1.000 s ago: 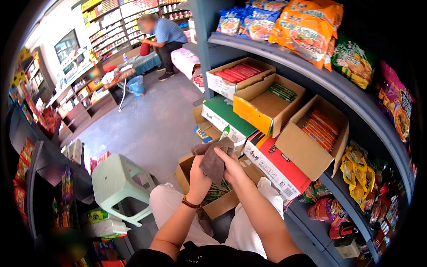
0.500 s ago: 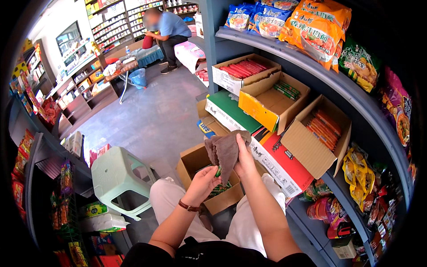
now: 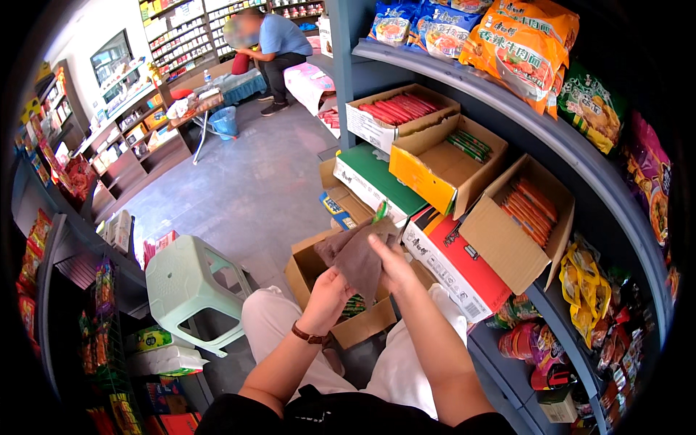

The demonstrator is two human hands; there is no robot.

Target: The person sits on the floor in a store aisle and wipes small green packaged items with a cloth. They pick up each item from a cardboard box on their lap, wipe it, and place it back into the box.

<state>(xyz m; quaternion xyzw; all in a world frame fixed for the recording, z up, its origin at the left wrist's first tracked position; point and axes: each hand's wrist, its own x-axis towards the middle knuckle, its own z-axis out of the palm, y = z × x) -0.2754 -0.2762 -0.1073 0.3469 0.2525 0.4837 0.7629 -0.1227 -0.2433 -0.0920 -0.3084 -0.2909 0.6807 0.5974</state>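
Left of the left hand (image 3: 330,293), a pale green plastic stool (image 3: 175,274), with a white wrapped pack (image 3: 168,362) just below it. Far beyond both hands, a seated person (image 3: 283,36) in a blue top, bent forward; near there, a blue bin (image 3: 224,125) beside a folding table (image 3: 201,139) with clutter on top. Above and right of the right hand (image 3: 395,268), blue bags (image 3: 440,36) and orange bags (image 3: 516,64) along a grey-blue shelf (image 3: 428,64). Farther right, yellow packets (image 3: 581,290) on a lower shelf.

Fingers (image 3: 381,250) hold brown cloth (image 3: 360,259), seemingly around green stick (image 3: 381,210).
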